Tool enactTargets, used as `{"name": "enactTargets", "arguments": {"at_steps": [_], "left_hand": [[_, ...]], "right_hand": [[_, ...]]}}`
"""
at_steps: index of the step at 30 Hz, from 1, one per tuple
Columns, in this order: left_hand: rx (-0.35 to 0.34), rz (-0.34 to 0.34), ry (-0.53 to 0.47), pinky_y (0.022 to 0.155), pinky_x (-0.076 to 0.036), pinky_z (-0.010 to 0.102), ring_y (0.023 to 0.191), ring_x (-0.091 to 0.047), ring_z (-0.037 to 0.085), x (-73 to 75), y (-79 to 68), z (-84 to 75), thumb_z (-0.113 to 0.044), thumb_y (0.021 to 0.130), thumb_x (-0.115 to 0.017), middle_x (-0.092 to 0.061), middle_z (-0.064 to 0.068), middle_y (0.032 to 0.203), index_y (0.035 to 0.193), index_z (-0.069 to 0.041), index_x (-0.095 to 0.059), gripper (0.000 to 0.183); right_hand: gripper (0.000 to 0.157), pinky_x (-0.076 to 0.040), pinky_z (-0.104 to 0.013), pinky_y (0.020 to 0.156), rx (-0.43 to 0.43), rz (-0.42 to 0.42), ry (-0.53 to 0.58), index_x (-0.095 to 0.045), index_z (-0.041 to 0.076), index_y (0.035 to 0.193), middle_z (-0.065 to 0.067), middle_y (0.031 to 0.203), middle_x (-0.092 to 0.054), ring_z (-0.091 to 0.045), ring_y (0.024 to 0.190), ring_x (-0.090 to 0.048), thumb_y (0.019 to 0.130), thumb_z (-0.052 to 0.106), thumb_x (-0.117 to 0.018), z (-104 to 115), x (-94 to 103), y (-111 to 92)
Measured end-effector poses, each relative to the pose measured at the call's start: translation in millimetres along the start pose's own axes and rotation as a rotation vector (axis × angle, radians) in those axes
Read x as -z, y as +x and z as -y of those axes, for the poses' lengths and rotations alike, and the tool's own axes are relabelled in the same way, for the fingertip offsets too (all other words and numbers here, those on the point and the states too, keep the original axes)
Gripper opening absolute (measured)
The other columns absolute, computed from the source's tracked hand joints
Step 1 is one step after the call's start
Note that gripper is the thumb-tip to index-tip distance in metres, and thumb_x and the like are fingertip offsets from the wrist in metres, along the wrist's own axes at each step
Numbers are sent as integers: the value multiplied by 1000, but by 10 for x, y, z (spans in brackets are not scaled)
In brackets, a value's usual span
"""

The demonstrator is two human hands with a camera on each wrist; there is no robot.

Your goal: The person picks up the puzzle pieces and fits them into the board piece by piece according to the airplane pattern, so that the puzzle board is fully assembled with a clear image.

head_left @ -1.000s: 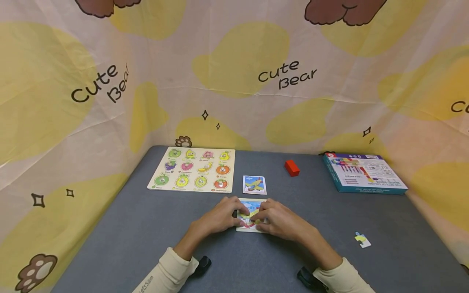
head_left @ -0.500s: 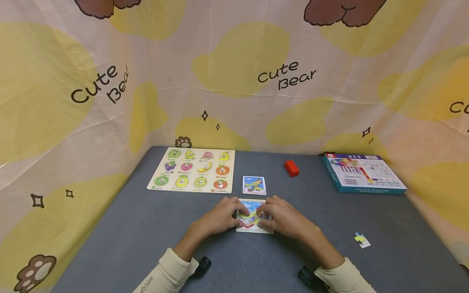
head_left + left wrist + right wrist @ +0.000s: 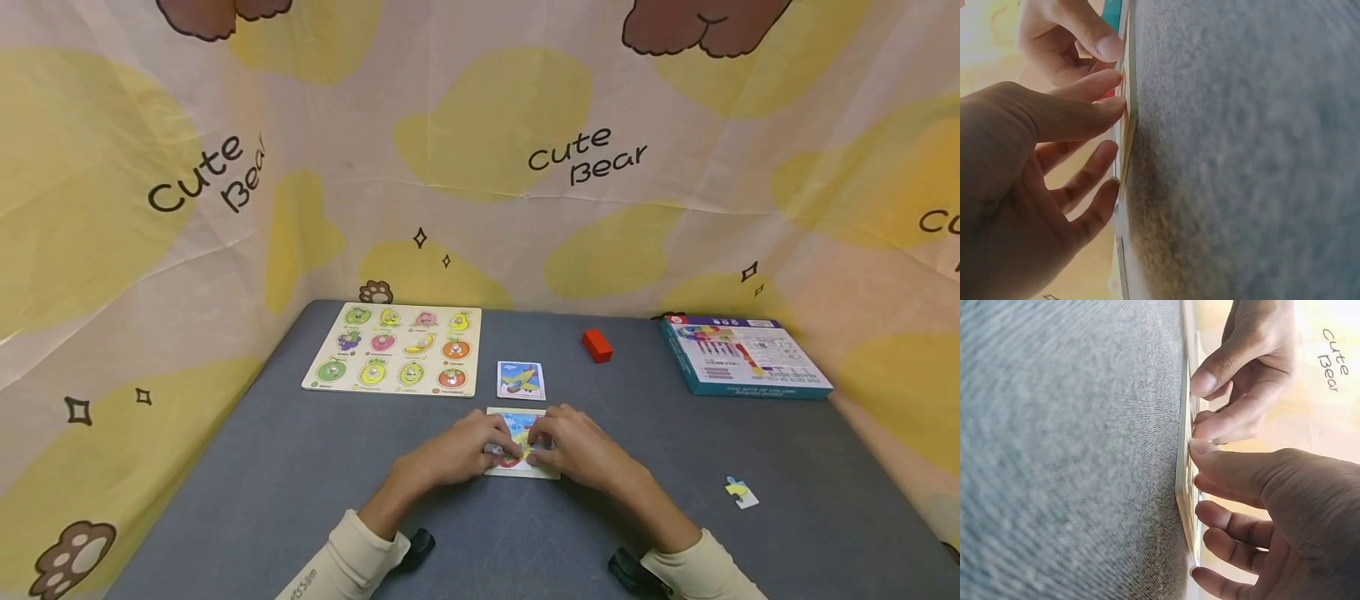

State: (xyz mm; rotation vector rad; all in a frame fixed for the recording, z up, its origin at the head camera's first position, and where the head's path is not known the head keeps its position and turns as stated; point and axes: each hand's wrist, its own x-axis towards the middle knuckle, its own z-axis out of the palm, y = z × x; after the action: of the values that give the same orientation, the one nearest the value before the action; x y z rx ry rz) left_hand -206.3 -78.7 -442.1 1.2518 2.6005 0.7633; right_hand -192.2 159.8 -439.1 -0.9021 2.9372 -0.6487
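A small wooden jigsaw puzzle (image 3: 519,423) with a bright blue, yellow and red picture lies flat on the grey table between my two hands. My left hand (image 3: 453,450) rests on its left part, index finger stretched toward the middle and thumb near the lower edge. On the right part, the fingertips and thumb of my right hand (image 3: 585,448) touch the picture. Both wrist views show the puzzle board (image 3: 1181,481) edge-on, with fingertips right at its face. Much of the picture is hidden under the fingers. A loose jigsaw piece (image 3: 742,492), yellow, blue and white, lies far to the right.
Behind the puzzle lies a square airplane picture card (image 3: 521,380). A fruit picture board (image 3: 390,358) is at back left, a red block (image 3: 597,345) at the back, and a flat teal-edged box (image 3: 750,358) at back right. Printed cloth (image 3: 480,150) walls the table.
My left hand's index finger has moved down and right across the picture. My right hand has drawn slightly right, uncovering more of the puzzle's right side, and the loose piece has stayed put.
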Motion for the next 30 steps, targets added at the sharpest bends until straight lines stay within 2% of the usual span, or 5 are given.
{"name": "enactTargets", "arguments": {"at_steps": [5,8,17,25,30], "left_hand": [[-42,4,32,96,-44,37,98,-54,11,-12,13,-33,5,95,-67,-71,-5,107,110,-18,-84,33],[-40,15,47,93,-43,35,98,-53,11,-7,8,-44,10,91,-62,-70,-5,108,113,-20,-84,43],[-19,54,56,86,-41,31,98,-52,11,19,-11,-56,5,97,-63,-69,-6,112,120,-24,-82,42],[-24,61,53,80,-34,27,89,-43,9,5,-18,-34,7,97,-60,-65,-6,103,126,-25,-80,47],[2,82,-6,81,-34,29,92,-43,10,12,-23,-17,-2,100,-66,-65,-7,107,128,-25,-79,38]], "right_hand": [[7,-43,-32,74,-4,-34,-12,-77,19,94,10,84,-62,-11,83,-51,91,16,-83,-23,-14,-5],[7,-42,-32,74,-21,-34,-8,-77,20,93,10,84,-61,-10,82,-51,91,17,-83,-37,-14,-1],[17,-43,-33,77,-110,29,53,-79,16,105,8,88,-61,-13,87,-49,91,21,-85,-162,132,-84],[26,-49,-44,92,-183,71,102,-78,19,117,10,108,-66,-15,105,-54,94,30,-82,-510,392,-441],[31,-49,-43,92,-192,63,99,-77,19,118,10,108,-67,-15,105,-56,92,35,-83,-730,534,-746]]}}
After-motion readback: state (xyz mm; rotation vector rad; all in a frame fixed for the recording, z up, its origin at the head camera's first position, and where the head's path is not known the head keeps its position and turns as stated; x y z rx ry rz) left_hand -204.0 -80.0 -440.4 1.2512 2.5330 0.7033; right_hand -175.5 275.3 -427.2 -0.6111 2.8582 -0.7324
